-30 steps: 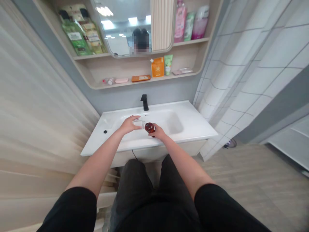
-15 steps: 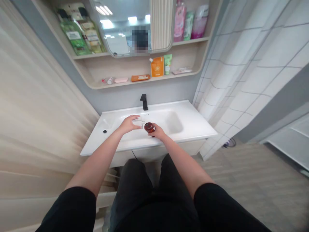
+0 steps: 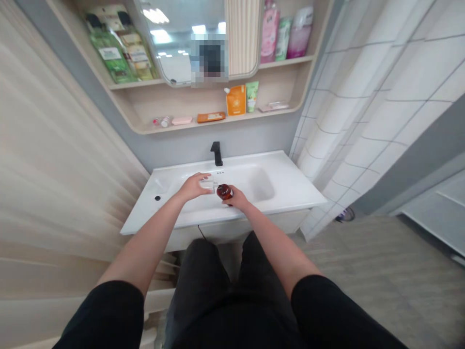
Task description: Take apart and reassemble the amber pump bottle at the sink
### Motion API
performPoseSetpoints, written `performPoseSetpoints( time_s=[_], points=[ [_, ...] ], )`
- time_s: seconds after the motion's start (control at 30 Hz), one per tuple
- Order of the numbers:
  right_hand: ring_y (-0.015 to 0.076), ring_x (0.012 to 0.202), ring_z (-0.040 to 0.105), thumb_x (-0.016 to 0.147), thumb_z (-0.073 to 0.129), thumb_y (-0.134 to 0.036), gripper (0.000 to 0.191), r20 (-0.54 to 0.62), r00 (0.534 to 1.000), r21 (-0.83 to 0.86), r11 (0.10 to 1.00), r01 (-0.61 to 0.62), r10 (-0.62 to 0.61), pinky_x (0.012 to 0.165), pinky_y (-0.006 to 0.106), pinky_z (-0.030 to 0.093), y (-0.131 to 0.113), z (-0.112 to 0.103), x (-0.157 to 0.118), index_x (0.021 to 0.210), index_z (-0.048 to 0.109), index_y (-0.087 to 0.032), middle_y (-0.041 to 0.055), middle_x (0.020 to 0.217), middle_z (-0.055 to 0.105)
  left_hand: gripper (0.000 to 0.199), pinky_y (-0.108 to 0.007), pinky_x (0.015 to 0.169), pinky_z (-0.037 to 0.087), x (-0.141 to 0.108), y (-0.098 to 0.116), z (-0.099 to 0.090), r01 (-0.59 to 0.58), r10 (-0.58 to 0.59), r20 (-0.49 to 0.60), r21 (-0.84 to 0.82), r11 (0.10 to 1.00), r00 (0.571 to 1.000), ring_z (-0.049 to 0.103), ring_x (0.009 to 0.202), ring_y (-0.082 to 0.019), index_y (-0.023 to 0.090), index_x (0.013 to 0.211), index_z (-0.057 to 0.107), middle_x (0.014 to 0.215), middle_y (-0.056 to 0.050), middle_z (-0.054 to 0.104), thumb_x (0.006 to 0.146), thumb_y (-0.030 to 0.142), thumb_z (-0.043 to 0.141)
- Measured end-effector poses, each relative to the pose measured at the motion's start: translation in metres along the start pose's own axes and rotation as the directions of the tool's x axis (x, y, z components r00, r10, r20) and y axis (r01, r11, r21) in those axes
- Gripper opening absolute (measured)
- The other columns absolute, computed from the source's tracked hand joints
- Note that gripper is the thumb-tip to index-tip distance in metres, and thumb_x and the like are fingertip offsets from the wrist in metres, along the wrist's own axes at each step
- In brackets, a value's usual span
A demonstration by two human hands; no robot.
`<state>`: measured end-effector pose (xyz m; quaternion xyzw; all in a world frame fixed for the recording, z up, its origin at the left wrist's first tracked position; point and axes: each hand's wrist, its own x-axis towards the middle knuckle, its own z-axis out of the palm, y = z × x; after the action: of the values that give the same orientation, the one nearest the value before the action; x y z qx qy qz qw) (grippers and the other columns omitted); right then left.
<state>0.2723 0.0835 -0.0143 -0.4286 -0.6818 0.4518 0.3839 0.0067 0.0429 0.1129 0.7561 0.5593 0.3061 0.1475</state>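
Note:
Over the white sink basin (image 3: 259, 184), my left hand (image 3: 194, 186) is wrapped round a small clear container (image 3: 207, 184), thumb on the near side and fingers on the far side. My right hand (image 3: 238, 198) grips a dark red-brown bottle (image 3: 224, 192) just to the right of it. The bottle's top end points toward the clear container, and the two are very close; whether they touch is too small to tell. Any liquid in the container cannot be made out.
A black faucet (image 3: 217, 153) stands behind the basin. Above, a wall shelf (image 3: 145, 127) holds an orange pouch (image 3: 236, 100), a green tube (image 3: 252, 97), a pink bar (image 3: 182, 120) and several bottles beside a mirror (image 3: 181, 53). Curtains hang at both sides.

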Motion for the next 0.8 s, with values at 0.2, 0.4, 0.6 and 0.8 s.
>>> performPoseSetpoints(
  time_s=[0.2,0.4,0.6,0.8],
  points=[
    [0.0292,0.104,0.078,0.06,0.101,-0.023,0.089,0.001,1.0,-0.014,1.0,-0.005,0.005,0.099,0.045,0.065,-0.004,-0.001,-0.001,0.144,0.072,-0.024,0.0029,0.115,0.083,0.085,-0.048,0.115,0.058,0.0,0.004,-0.001,-0.003,0.003,0.014,0.009,1.0,1.0,0.075,0.121,-0.033,0.027,0.142,0.078,0.132,-0.009,0.078,0.066,0.057,0.101],
    [0.0301,0.112,0.077,0.06,0.101,-0.021,0.087,-0.013,1.0,-0.044,0.999,0.019,-0.019,0.109,0.047,0.061,-0.003,-0.001,0.0,0.142,0.073,-0.027,0.0029,0.125,0.083,0.084,-0.048,0.115,0.059,0.001,0.008,0.0,-0.004,0.004,0.025,0.023,1.0,1.0,0.076,0.119,-0.033,0.028,0.141,0.079,0.132,-0.009,0.077,0.065,0.057,0.102],
    [0.0292,0.107,0.078,0.061,0.101,-0.022,0.09,0.004,1.0,-0.009,1.0,0.007,-0.007,0.103,0.045,0.064,-0.001,0.0,0.0,0.145,0.071,-0.026,0.0028,0.121,0.083,0.083,-0.047,0.114,0.059,0.002,0.009,0.0,-0.01,0.009,0.033,0.032,0.999,0.999,0.076,0.118,-0.032,0.027,0.142,0.079,0.133,-0.009,0.077,0.067,0.055,0.101],
    [0.029,0.109,0.078,0.061,0.101,-0.023,0.089,-0.004,1.0,-0.014,1.0,0.014,-0.014,0.104,0.046,0.064,0.001,0.001,0.0,0.144,0.071,-0.026,0.0022,0.122,0.083,0.083,-0.046,0.113,0.059,0.002,0.01,-0.001,-0.02,0.017,0.046,0.055,0.998,0.999,0.076,0.117,-0.031,0.027,0.143,0.078,0.135,-0.009,0.076,0.068,0.054,0.1]
  ],
)
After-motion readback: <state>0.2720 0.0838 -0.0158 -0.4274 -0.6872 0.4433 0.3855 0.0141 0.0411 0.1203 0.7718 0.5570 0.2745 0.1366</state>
